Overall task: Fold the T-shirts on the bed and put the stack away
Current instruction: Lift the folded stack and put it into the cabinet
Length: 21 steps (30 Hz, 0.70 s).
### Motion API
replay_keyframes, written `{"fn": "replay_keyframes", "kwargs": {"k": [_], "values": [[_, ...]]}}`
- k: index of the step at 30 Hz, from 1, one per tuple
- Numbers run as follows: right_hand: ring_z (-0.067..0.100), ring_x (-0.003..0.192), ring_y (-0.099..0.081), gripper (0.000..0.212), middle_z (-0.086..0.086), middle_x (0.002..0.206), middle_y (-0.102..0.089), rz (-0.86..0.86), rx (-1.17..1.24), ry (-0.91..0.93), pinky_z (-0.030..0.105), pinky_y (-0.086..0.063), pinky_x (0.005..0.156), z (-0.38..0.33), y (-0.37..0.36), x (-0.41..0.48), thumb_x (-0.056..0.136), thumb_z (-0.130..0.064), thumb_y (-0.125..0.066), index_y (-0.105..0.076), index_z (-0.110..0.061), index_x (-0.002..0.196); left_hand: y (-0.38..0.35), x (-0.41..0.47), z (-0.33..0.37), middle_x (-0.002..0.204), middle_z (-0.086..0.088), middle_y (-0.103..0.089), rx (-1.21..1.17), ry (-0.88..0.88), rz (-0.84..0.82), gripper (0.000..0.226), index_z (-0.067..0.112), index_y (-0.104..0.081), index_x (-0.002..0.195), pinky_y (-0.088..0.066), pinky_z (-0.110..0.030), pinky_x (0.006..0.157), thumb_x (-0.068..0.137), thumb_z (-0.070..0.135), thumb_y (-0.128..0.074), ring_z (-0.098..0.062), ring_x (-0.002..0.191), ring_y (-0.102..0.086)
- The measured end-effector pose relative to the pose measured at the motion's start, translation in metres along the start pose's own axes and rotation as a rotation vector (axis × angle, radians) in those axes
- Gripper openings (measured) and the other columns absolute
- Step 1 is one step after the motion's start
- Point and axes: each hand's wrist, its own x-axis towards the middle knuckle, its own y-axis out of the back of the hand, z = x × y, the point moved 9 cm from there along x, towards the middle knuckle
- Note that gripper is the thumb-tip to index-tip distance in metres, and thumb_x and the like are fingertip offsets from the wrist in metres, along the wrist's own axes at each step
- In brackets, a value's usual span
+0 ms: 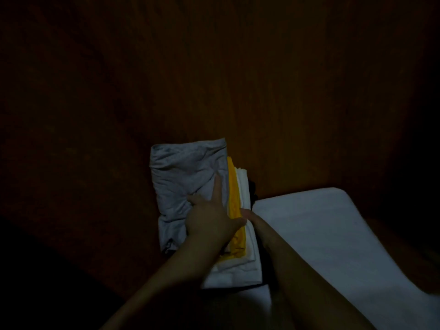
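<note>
Both hands sandwich the stack just beside the bed corner. Left hand lies flat, fingers straight, pressing the grey shirt. Right hand is under the far side, fingers hidden, so its grip is unclear. Layers are fanned, and the yellow shirt could slide out if pressure eases.

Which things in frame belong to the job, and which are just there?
Job:
stack of folded T-shirts, with grey, yellow and white layers
left hand, flat on the grey one
right hand, at the stack's side
bed

Just there:
brown wooden panel behind
The rest is too dark to tell.
</note>
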Motion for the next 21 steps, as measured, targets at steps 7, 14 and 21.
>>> {"fn": "replay_keyframes", "kwargs": {"k": [7,14,21], "values": [[0.020,0.082,-0.070,0.030,0.013,0.095,-0.071,-0.075,0.068,-0.035,0.031,-0.056,0.072,0.016,0.017,0.014,0.084,-0.037,-0.060,-0.060,-0.017,0.108,-0.020,0.006,-0.001,0.146,-0.039,-0.011,0.018,-0.004,0.010,0.121,0.037,0.032,0.137,-0.049,-0.039,0.082,0.068,0.072,-0.061,-0.037,0.117,-0.051],[0.026,0.116,-0.057,0.095,0.008,0.126,-0.060,-0.196,-0.174,-0.233,0.047,-0.043,0.101,0.044,0.026,-0.023,0.053,-0.080,-0.063,-0.052,-0.025,0.129,-0.025,0.019,-0.004,0.150,-0.031,-0.016,0.011,-0.037,-0.021,0.123,0.036,0.028,0.140,-0.046,-0.042,0.094,0.065,0.073,-0.062,-0.037,0.129,-0.037],[0.009,0.106,-0.061,0.069,-0.006,0.128,-0.057,-0.089,-0.146,0.091,0.018,-0.049,0.086,0.046,0.016,-0.050,0.082,-0.053,-0.057,-0.037,-0.024,0.142,-0.025,0.019,-0.009,0.153,-0.024,-0.014,-0.050,-0.106,-0.018,0.122,0.042,0.031,0.135,-0.042,-0.045,0.100,0.063,0.076,-0.061,-0.036,0.135,-0.030]]}}
